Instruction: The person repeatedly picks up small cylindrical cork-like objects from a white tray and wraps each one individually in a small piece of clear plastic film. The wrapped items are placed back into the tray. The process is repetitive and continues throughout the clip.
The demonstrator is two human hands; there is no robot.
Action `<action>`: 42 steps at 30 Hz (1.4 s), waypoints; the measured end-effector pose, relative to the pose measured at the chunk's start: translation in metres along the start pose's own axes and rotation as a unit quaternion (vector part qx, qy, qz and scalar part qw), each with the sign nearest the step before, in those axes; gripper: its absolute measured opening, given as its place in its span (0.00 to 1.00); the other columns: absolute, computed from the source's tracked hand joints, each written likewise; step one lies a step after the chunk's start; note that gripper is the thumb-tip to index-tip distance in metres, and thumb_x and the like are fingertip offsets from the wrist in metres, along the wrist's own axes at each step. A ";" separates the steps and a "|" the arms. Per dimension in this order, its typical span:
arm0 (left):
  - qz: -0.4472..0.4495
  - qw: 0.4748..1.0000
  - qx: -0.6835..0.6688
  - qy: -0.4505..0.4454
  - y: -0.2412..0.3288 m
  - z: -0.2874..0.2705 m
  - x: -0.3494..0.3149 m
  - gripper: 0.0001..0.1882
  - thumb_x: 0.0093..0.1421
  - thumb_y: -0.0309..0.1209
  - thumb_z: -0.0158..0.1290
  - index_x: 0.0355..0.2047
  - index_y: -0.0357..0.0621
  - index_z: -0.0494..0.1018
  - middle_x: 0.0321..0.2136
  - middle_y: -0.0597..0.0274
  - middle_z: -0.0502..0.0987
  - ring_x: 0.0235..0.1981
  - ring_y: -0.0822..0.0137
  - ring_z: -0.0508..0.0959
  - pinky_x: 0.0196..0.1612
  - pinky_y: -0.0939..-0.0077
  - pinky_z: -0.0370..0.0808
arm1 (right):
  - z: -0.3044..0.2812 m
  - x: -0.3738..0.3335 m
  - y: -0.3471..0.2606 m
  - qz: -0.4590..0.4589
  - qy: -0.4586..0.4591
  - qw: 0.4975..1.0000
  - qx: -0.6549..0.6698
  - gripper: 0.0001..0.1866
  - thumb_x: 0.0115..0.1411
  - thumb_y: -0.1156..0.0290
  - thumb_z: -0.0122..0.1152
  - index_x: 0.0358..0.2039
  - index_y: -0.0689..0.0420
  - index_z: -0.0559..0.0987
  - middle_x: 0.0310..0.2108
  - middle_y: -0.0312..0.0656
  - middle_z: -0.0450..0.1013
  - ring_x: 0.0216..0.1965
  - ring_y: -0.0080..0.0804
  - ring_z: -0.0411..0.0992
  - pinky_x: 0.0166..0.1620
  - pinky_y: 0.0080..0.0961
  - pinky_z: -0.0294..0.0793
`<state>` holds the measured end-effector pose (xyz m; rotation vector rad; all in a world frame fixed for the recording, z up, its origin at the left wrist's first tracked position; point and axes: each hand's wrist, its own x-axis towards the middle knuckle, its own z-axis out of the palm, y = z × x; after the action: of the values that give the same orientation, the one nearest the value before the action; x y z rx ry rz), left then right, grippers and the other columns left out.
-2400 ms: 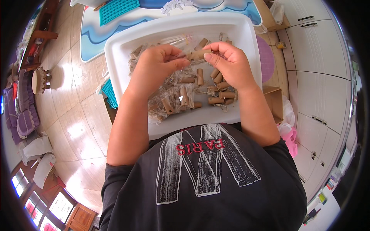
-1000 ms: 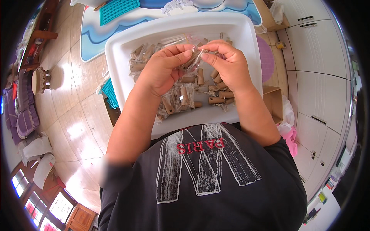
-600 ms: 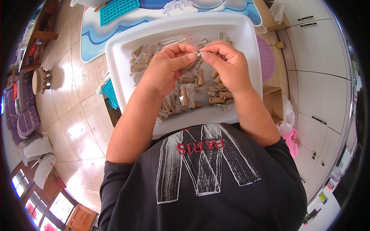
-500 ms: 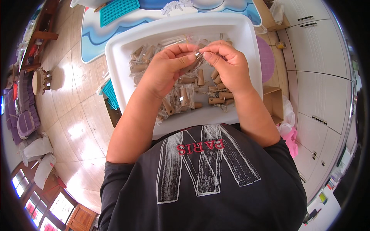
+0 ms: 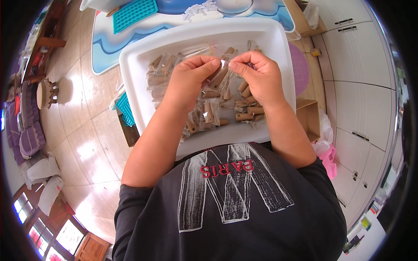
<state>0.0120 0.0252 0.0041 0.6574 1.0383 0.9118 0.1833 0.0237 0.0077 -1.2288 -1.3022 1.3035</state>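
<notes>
Over a white plastic bin (image 5: 126, 58), my left hand (image 5: 186, 80) and my right hand (image 5: 261, 80) face each other, thumbs and forefingers pinched. Between them they grip a small clear plastic bag (image 5: 223, 65) by its upper edge, one side each. A brown tube-like piece (image 5: 218, 79) shows below the fingertips, seemingly inside that bag, though the film's glare blurs this. Under my left wrist lie several brown pieces in clear bags (image 5: 208, 114). Beneath my right hand, loose brown cylinders (image 5: 244, 116) with thin strings are heaped.
The bin rests against a blue and white table (image 5: 101, 43). On that table are a teal grid tray (image 5: 135, 15) and white strips (image 5: 199, 9). More teal trays (image 5: 125, 108) stand left of the bin. A cardboard box (image 5: 308, 117) is at its right, near white cabinets (image 5: 359, 56).
My fingertips have drawn slightly apart with the bag between them. More of the brown piece shows below my fingers now.
</notes>
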 end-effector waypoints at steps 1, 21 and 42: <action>-0.004 1.000 -0.007 0.001 -0.002 -0.003 0.002 0.09 0.57 0.29 0.52 0.38 0.39 0.73 0.26 0.69 0.75 0.25 0.81 0.73 0.24 0.89 0.66 | 0.000 0.000 0.000 -0.001 -0.002 1.000 -0.002 0.05 0.52 0.74 0.62 0.28 0.62 0.77 0.23 0.31 0.72 0.27 0.15 0.65 0.30 0.13 0.64; 0.061 0.986 0.153 -0.042 -0.014 0.011 -0.007 0.11 0.58 0.24 0.51 0.41 0.34 0.74 0.32 0.66 0.77 0.33 0.80 0.72 0.38 0.87 0.69 | 0.008 0.005 0.008 -0.201 0.056 0.950 -0.233 0.03 0.51 0.74 0.59 0.24 0.58 0.75 0.25 0.36 0.69 0.23 0.31 0.68 0.25 0.22 0.68; 0.089 0.995 0.031 0.015 0.003 0.000 -0.008 0.06 0.60 0.25 0.47 0.35 0.36 0.71 0.31 0.63 0.77 0.28 0.78 0.73 0.32 0.84 0.71 | 0.002 0.002 0.001 0.085 -0.009 0.993 0.086 0.08 0.57 0.68 0.58 0.31 0.59 0.76 0.22 0.25 0.67 0.22 0.09 0.58 0.25 0.08 0.54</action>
<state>0.0092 0.0197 0.0097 0.8001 1.0500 1.0502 0.1812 0.0253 0.0070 -1.2297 -1.0910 1.5190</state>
